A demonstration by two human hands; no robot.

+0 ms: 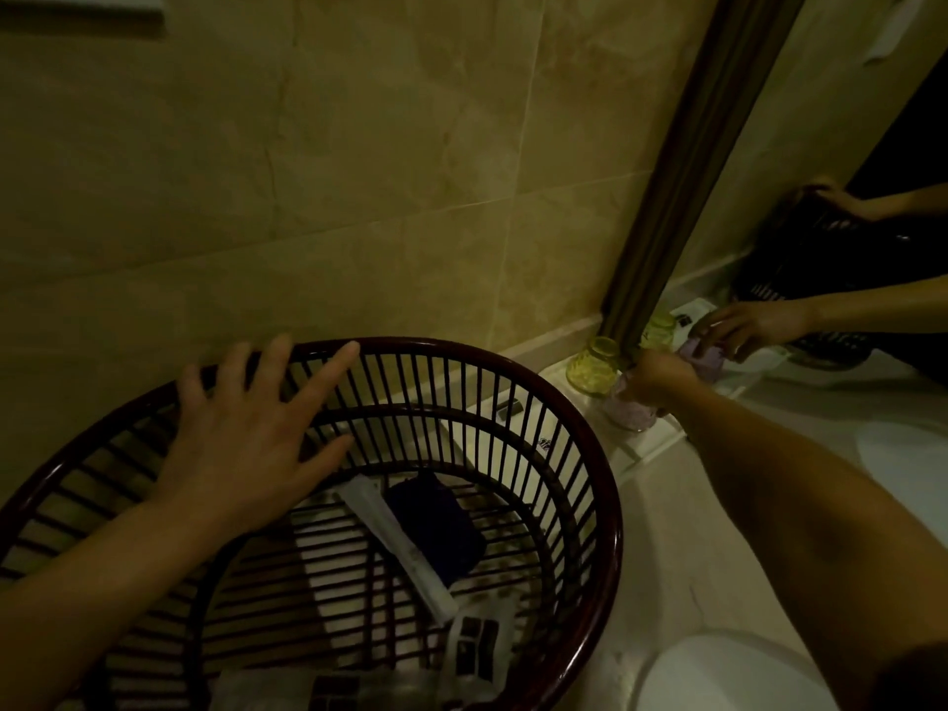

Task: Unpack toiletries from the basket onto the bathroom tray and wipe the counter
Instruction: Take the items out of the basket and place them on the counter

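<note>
A: Your right hand is closing around the purple jar on the white tray, far right beside the yellow jar.

B: Looks like glass: hard, slick, breakable. You're gripping high; keep it upright.

A: Your left hand is resting open on the basket rim.

Dim, yellowish light in here. Big beige marble-look wall tiles fill the back, pale grout lines crossing them. A dark ribbed mirror frame leans up on the right, the mirror beside it, above a pale counter.
</note>
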